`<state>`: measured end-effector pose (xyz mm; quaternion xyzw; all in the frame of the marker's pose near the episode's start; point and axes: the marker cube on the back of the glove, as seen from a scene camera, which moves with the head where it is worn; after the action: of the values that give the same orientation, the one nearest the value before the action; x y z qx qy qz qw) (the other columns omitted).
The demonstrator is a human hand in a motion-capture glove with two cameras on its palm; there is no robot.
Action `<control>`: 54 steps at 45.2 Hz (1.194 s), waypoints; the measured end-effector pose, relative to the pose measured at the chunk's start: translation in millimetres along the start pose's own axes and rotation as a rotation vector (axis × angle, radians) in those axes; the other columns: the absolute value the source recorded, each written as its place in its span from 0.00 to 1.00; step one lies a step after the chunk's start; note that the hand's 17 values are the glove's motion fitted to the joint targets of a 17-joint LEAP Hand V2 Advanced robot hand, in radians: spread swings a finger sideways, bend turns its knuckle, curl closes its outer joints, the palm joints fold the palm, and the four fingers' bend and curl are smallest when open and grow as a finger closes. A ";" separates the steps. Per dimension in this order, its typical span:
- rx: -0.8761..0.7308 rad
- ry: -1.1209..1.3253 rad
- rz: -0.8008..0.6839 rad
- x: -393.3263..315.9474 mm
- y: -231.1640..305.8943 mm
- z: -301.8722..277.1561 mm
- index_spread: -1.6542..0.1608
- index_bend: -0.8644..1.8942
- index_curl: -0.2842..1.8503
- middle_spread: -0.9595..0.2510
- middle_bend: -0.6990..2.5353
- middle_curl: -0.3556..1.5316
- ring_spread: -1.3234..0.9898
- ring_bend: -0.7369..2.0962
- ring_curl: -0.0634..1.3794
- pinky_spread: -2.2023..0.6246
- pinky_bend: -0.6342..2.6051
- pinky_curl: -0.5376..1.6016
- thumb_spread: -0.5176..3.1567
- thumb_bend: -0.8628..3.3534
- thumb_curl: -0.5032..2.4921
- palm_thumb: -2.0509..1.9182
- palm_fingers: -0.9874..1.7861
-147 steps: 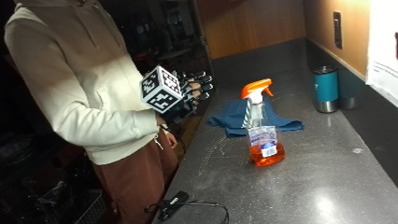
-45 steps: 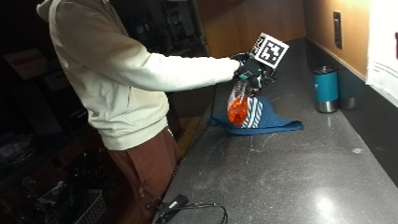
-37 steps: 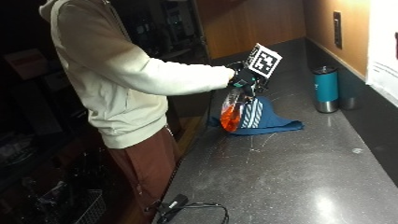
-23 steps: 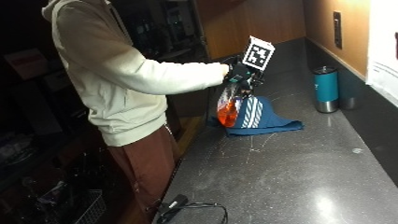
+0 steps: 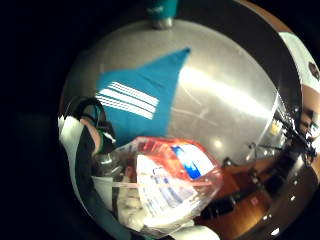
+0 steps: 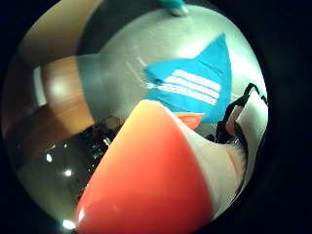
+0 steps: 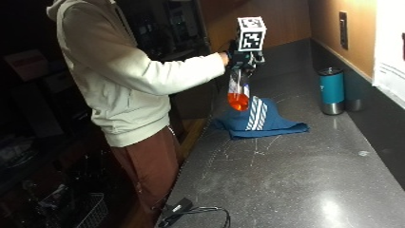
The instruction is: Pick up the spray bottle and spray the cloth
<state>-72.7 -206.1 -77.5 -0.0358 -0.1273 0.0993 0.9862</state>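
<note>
Dark speckled stone countertop (image 7: 297, 180) runs along a wood-panelled wall, lit in patches. Above its near-left edge the gloved right hand (image 7: 244, 59) curls its fingers round the neck of a clear plastic spray bottle of orange liquid (image 7: 238, 92), held in the air and hanging down over the blue cloth with white stripes (image 7: 259, 121). That cloth lies crumpled near the counter's left edge. A teal metal tumbler (image 7: 332, 90) stands by the wall, well apart from it.
</note>
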 end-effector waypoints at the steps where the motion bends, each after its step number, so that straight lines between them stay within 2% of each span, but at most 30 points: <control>1: 0.034 -0.043 -0.044 -10.9 0.0 -5.6 0.82 0.47 0.38 0.66 0.39 0.45 0.49 0.48 0.35 0.72 0.29 0.42 0.19 0.20 0.42 0.75 0.85; 11: 0.362 -0.442 -0.372 -85.8 -20.8 0.5 0.82 0.47 0.38 0.67 0.39 0.45 0.50 0.48 0.35 0.72 0.29 0.43 0.19 0.20 0.42 0.75 0.85; 17: 0.447 -0.730 -0.427 -143.7 -48.5 36.5 0.82 0.47 0.38 0.67 0.39 0.44 0.50 0.48 0.35 0.72 0.29 0.43 0.19 0.20 0.43 0.75 0.85; 21: 0.433 -0.978 -0.446 -183.8 -62.2 58.4 0.83 0.46 0.38 0.67 0.39 0.44 0.50 0.48 0.35 0.72 0.29 0.43 0.19 0.20 0.43 0.75 0.85; 28: 0.420 -0.882 -0.347 -206.0 -122.0 131.2 0.83 0.46 0.38 0.68 0.38 0.44 0.50 0.48 0.35 0.73 0.29 0.43 0.20 0.20 0.43 0.75 0.84; 31: 0.469 -0.835 -0.284 -211.0 -149.6 149.7 0.83 0.45 0.38 0.68 0.38 0.44 0.50 0.48 0.35 0.73 0.29 0.43 0.20 0.20 0.43 0.75 0.84; 35: 0.511 -0.889 -0.250 -220.8 -173.3 155.5 0.83 0.45 0.38 0.68 0.38 0.44 0.50 0.47 0.35 0.73 0.29 0.43 0.20 0.20 0.43 0.75 0.84; 41: 0.476 -0.880 -0.227 -231.6 -196.2 171.9 0.83 0.44 0.38 0.69 0.37 0.44 0.51 0.47 0.34 0.73 0.29 0.42 0.21 0.20 0.43 0.75 0.83; 44: 0.376 -0.811 -0.276 -227.6 -193.0 172.1 0.83 0.44 0.38 0.69 0.37 0.44 0.51 0.47 0.34 0.73 0.29 0.43 0.22 0.20 0.43 0.75 0.82; 46: 0.236 -0.687 -0.336 -212.4 -179.9 177.7 0.82 0.42 0.37 0.70 0.36 0.43 0.51 0.45 0.33 0.73 0.30 0.43 0.23 0.20 0.43 0.75 0.79; 48: 0.161 -0.615 -0.375 -195.1 -168.0 175.4 0.81 0.36 0.36 0.70 0.33 0.42 0.52 0.42 0.32 0.74 0.32 0.44 0.28 0.19 0.42 0.73 0.65; 50: 0.144 -0.596 -0.398 -180.4 -158.5 167.5 0.80 0.36 0.36 0.70 0.32 0.42 0.52 0.42 0.33 0.75 0.32 0.45 0.30 0.19 0.41 0.72 0.61; 51: 0.143 -0.593 -0.407 -175.5 -154.6 164.3 0.79 0.34 0.35 0.71 0.31 0.41 0.52 0.41 0.33 0.76 0.32 0.45 0.31 0.18 0.40 0.70 0.54; 54: 0.156 -0.596 -0.433 -171.7 -145.0 159.2 0.78 0.32 0.33 0.72 0.29 0.40 0.53 0.41 0.33 0.77 0.33 0.46 0.34 0.18 0.38 0.69 0.48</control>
<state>-249.5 -375.8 48.1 0.0974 -0.4056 -0.0960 0.9037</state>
